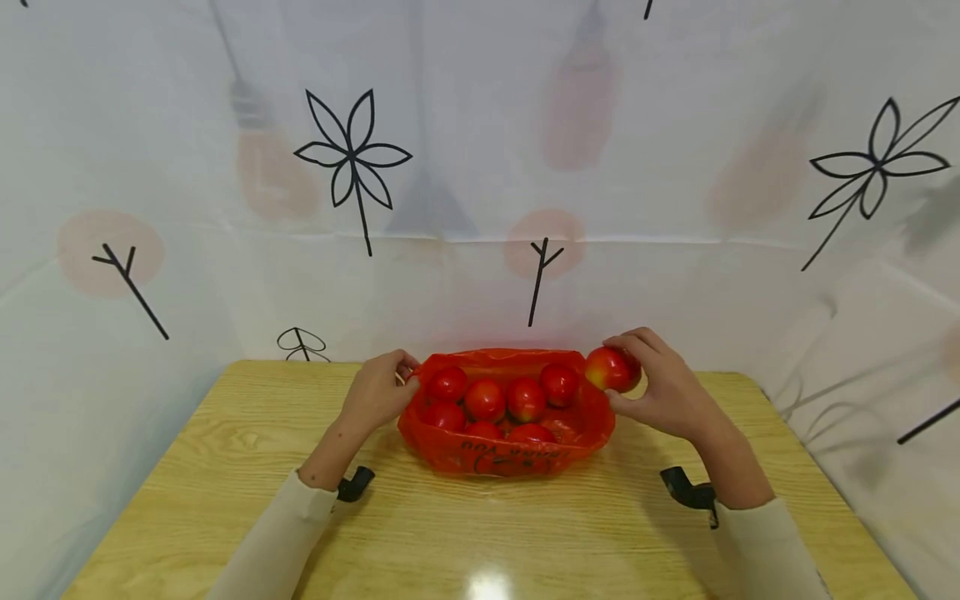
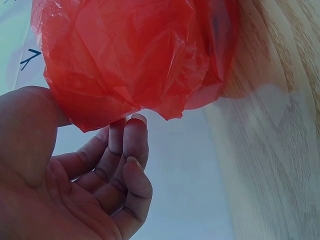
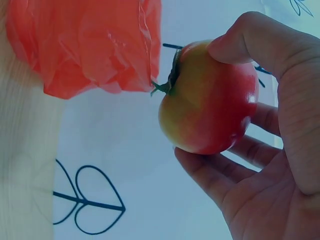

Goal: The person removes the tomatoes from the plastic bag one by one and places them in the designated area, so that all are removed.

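Note:
A red plastic bag (image 1: 506,461) with dark printing stands wide-mouthed on the table, several shiny red apples (image 1: 485,400) inside it. At its left end my left hand (image 1: 380,392) pinches the rim; in the left wrist view, the thumb of that hand (image 2: 75,175) goes behind the crinkled red plastic (image 2: 135,55). My right hand (image 1: 660,387) holds another apple (image 1: 613,369) beside the bag's right end, level with the rim. Seen from the right wrist, this apple (image 3: 210,105) is red and yellow with a green stem and leaf pointing at the bag, between thumb and fingers.
The light wooden table (image 1: 480,525) ends at a white cloth backdrop (image 1: 465,192) printed with leaves and pink shapes. Each wrist carries a black mount, one by the left sleeve (image 1: 356,483), one by the right sleeve (image 1: 686,490).

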### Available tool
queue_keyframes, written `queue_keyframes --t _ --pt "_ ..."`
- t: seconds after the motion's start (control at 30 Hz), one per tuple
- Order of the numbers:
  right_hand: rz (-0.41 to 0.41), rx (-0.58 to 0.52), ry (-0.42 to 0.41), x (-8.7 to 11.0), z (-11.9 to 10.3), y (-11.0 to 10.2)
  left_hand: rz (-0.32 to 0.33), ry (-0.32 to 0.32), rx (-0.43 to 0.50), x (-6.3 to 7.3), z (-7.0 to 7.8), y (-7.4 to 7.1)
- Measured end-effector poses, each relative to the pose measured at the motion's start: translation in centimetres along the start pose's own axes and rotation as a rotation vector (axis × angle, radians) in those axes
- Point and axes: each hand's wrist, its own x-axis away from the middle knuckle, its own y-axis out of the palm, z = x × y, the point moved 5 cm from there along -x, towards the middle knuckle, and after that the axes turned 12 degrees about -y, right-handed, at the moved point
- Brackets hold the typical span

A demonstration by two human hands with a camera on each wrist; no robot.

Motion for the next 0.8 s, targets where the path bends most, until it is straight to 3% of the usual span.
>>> queue_keyframes --t 0.3,0.8 --pt "-0.004 0.033 0.065 0.6 1.0 -0.5 -0.009 -0.011 0.002 0.0 0.0 0.1" --pt "-0.001 0.024 0.102 1.3 2.5 -0.5 -0.006 0.003 -0.019 -0.1 -0.1 0.1"
